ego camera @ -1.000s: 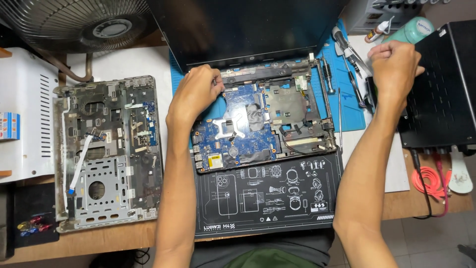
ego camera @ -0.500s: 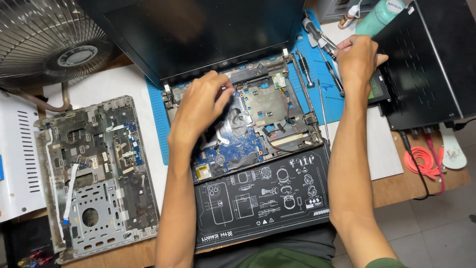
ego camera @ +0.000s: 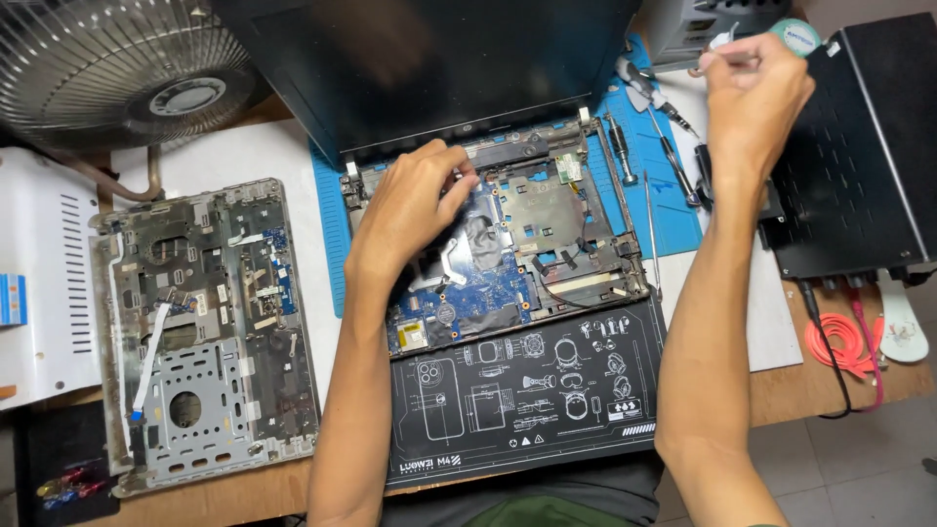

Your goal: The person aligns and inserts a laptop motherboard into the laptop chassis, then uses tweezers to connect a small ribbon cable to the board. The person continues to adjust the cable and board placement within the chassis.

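Observation:
An opened laptop base with its blue motherboard exposed lies in the middle, its dark screen tilted back behind it. My left hand rests on the board's upper left, fingertips touching the area by the silver heat plate. My right hand is raised at the top right, closed around a teal-capped tool beside a black box. What the tool's tip looks like is hidden by the fingers.
The removed grey laptop cover lies at left, underside up. A fan stands at the back left. Several hand tools lie on a blue mat. A black printed mat lies in front, with orange cable at right.
My left hand slid from the laptop's upper left edge onto the board near the heat plate. My right hand lifted the teal tool higher, next to the black box. The view shifted.

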